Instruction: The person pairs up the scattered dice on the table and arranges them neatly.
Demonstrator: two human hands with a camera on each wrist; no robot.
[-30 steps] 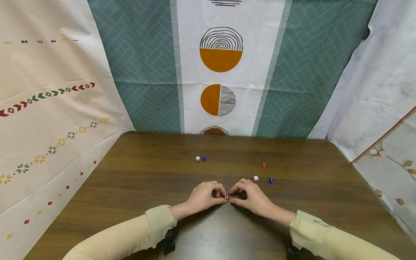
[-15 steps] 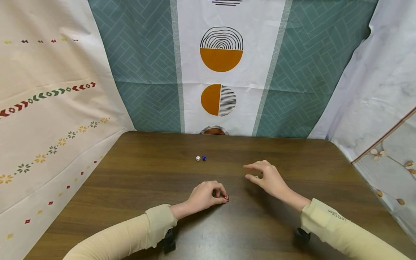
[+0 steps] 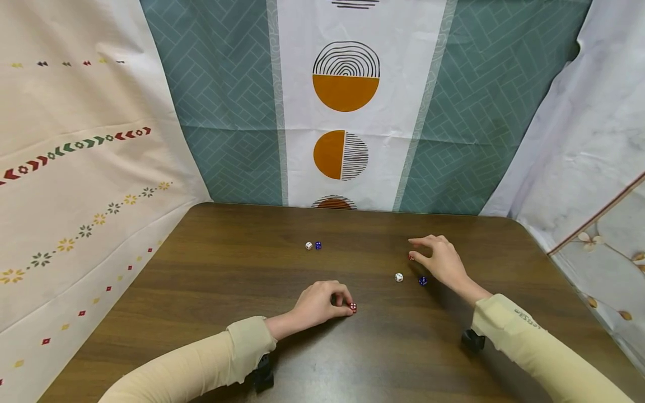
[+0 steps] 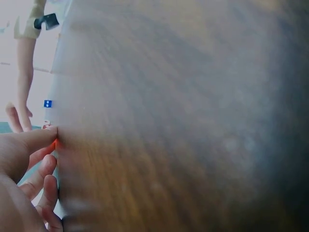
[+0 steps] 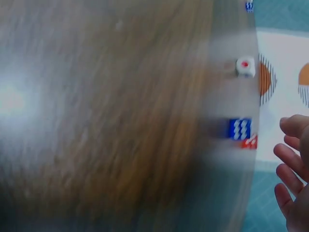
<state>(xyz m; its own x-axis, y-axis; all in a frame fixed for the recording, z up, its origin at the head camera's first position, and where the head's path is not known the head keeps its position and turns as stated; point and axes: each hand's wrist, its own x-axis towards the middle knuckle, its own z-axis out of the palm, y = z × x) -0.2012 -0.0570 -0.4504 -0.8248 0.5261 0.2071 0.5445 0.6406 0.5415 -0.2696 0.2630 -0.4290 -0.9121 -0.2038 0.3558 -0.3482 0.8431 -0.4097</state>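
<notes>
L hand [image 3: 319,302] pinches near-ctr red die [image 3: 353,308]; R hand [image 3: 443,262], thumb & fingers parted, nothing gripped, is at far-R red die [image 3: 411,256], so prob. best pinch opp. sides w/o knocking nearer blue die [image 3: 423,281].

The near red die [image 3: 353,308] shows white pips; the far red die [image 3: 411,256] seems partly hidden.

Dark lettering [image 3: 527,318] is running along the right sleeve [image 3: 541,347], too small to read surely. Toward the table's [image 3: 201,280] right edge, a blue die [image 5: 239,129] is showing six white pips to the right wrist view, two to the left; a white die [image 5: 246,67] is showing one red pip.
</notes>
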